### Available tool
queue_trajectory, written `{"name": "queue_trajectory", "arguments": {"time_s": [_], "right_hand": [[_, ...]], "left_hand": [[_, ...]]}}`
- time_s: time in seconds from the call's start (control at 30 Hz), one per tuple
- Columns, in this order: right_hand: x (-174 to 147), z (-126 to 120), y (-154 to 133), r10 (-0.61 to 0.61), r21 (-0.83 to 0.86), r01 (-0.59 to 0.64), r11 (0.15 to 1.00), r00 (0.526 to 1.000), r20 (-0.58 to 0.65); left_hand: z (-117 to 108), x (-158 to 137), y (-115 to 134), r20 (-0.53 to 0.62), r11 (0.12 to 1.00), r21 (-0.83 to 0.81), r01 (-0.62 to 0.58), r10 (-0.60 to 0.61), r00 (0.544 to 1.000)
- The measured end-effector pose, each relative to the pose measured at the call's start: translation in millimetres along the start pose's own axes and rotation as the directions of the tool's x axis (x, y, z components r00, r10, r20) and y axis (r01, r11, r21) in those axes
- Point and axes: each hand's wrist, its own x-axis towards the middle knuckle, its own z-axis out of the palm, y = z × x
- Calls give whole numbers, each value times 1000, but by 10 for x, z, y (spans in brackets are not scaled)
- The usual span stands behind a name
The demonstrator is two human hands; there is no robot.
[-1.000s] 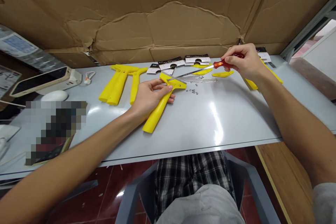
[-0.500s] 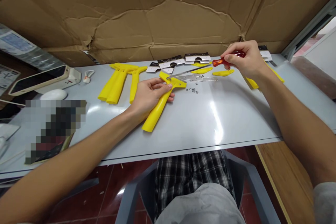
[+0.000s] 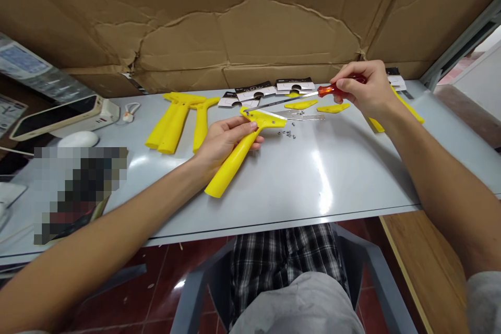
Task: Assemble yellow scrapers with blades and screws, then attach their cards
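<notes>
A yellow scraper (image 3: 238, 150) is gripped by the left hand (image 3: 223, 142) and kept just above the grey tabletop (image 3: 332, 172). A red-handled screwdriver (image 3: 309, 96) is pinched by the right hand (image 3: 362, 91), its tip placed at the scraper head. Small screws (image 3: 288, 134) are lying just beside.

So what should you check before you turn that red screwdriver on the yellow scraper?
1. Yellow plastic scraper handle gripped firmly by the left hand: ok.
2. Red-handled screwdriver held in the right hand: ok.
3. Screwdriver tip seated in a screw on the scraper head: cannot tell, too small to see.
4. Spare small metal screws within reach on the grey table: ok, they lie loose beside the scraper head.
5. Flat metal blade out of the way: ok, it lies on the table beyond the screws.
</notes>
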Motion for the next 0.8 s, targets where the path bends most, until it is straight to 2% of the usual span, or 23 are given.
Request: {"name": "queue_trajectory", "arguments": {"time_s": [0.23, 0.43, 0.8], "right_hand": [[28, -58, 26, -26, -6, 26, 1000, 1000, -9], [13, -46, -13, 36, -50, -38, 998, 999, -29], [16, -51, -19, 19, -113, -20, 993, 1000, -17]], "left_hand": [[45, -36, 29, -25, 1000, -1, -1, 1, 1000], [38, -33, 20, -26, 1000, 9, -20, 20, 999], [56, -69, 14, -33, 998, 42, -47, 48, 998]]}}
